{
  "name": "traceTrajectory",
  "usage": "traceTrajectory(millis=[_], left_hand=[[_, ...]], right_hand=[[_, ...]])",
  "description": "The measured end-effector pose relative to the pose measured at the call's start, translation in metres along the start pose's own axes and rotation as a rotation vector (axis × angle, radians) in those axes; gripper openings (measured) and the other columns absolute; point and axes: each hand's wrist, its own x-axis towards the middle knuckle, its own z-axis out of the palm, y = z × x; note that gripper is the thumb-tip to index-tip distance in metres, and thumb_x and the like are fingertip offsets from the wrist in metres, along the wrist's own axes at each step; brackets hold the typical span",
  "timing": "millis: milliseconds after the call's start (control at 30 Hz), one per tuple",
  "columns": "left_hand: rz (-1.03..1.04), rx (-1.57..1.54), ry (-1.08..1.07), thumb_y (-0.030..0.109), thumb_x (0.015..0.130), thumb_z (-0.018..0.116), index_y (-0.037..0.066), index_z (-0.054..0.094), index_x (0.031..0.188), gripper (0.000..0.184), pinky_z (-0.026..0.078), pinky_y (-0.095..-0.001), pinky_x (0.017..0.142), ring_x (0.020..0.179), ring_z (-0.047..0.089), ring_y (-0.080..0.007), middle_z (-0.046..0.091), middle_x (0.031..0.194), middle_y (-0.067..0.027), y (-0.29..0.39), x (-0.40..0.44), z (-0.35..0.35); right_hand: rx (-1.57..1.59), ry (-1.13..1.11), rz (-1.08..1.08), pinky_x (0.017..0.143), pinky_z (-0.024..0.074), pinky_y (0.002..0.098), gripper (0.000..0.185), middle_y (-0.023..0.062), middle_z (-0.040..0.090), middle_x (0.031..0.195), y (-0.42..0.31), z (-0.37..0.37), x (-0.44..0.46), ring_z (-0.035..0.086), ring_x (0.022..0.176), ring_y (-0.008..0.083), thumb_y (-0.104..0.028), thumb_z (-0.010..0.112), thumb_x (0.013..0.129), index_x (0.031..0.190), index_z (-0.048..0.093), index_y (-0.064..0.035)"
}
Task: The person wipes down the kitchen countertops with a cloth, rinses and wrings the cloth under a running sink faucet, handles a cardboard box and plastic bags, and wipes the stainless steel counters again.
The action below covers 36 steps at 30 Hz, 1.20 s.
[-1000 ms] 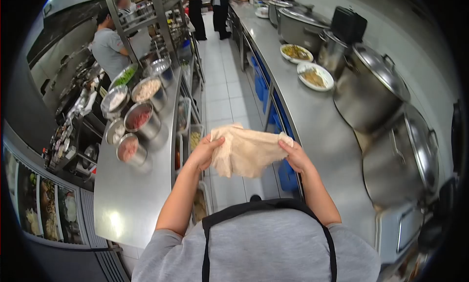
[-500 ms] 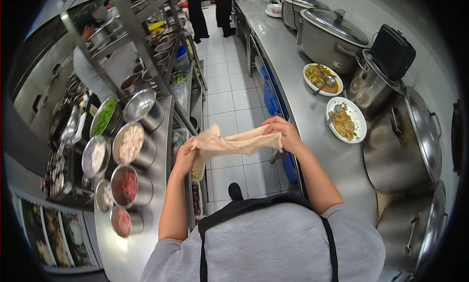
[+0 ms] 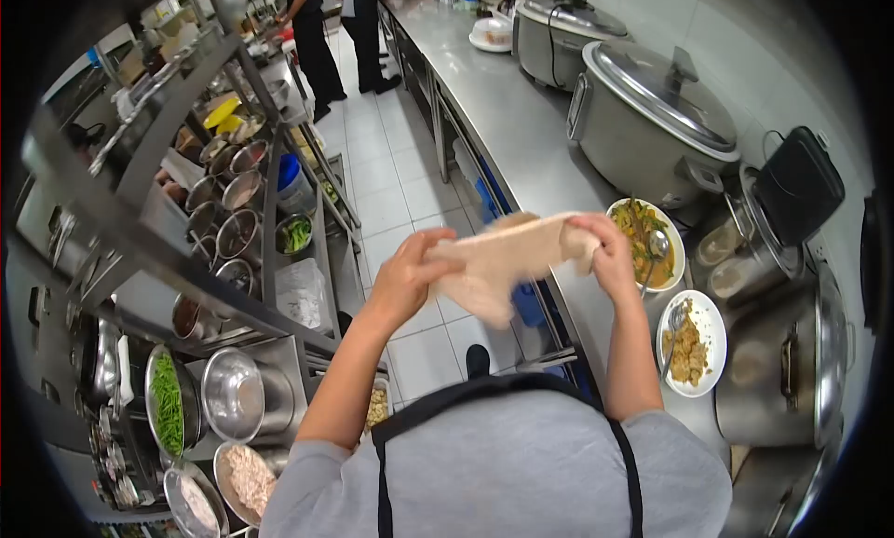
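Observation:
A beige cloth (image 3: 510, 258) is stretched between my two hands above the aisle, its lower part hanging down and smeared by motion. My left hand (image 3: 406, 273) has its fingers closed on one end. The other end, bunched up, is gripped by my right hand (image 3: 610, 257), which is just left of an oval white dish of food in sauce (image 3: 643, 217) with a spoon in it. Nearer me on the steel counter (image 3: 559, 170) stands a second white dish (image 3: 712, 338) with chopped yellowish food and a spoon.
Large lidded cookers (image 3: 643, 119) and a steel pot (image 3: 764, 370) line the right counter. On the left stand a metal rack (image 3: 270, 221), a bowl of cut green vegetables (image 3: 168, 408) and a steel bowl (image 3: 233, 394). Two people (image 3: 363, 35) stand farther down the tiled aisle (image 3: 372, 165).
My view has moved forward along the aisle. Both hands still hold the cloth, which has swung and changed shape. My right hand is now nearer the dishes.

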Motion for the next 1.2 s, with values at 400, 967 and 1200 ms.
traceTrajectory(millis=[400,967,1200], left_hand=[[-0.360,-0.383,-0.253,0.013,0.081,0.061,0.012,0.053,0.116,0.036,0.048,-0.0379,0.084,0.114,0.045,-0.0257,0.035,0.129,-0.0101,-0.204,0.149,0.054],[-0.543,-0.588,-0.656,0.015,0.085,0.058,0.005,0.056,0.110,0.028,0.045,-0.0294,0.075,0.094,0.054,-0.0162,0.055,0.107,-0.0060,-0.492,0.263,0.067],[-0.478,-0.618,-0.856,0.012,0.084,0.059,0.005,0.057,0.108,0.024,0.045,-0.0306,0.077,0.093,0.056,-0.0155,0.059,0.101,-0.0053,-0.569,0.332,0.131]], right_hand=[[-0.458,-0.321,0.528,0.104,0.0269,0.0432,0.054,0.0254,0.021,0.140,0.163,0.026,0.164,0.025,0.128,0.0397,-0.026,0.057,0.081,0.128,0.039,-0.0061],[-1.076,0.457,0.966,0.110,0.0100,0.0408,0.059,0.0242,0.019,0.141,0.353,0.125,0.330,0.011,0.134,0.0359,-0.036,0.043,0.089,0.132,0.029,0.0005],[-0.980,0.781,0.881,0.107,0.0217,0.0388,0.049,0.0169,0.037,0.134,0.439,0.077,0.387,0.028,0.127,0.0322,-0.017,0.045,0.083,0.130,0.036,-0.0027]])
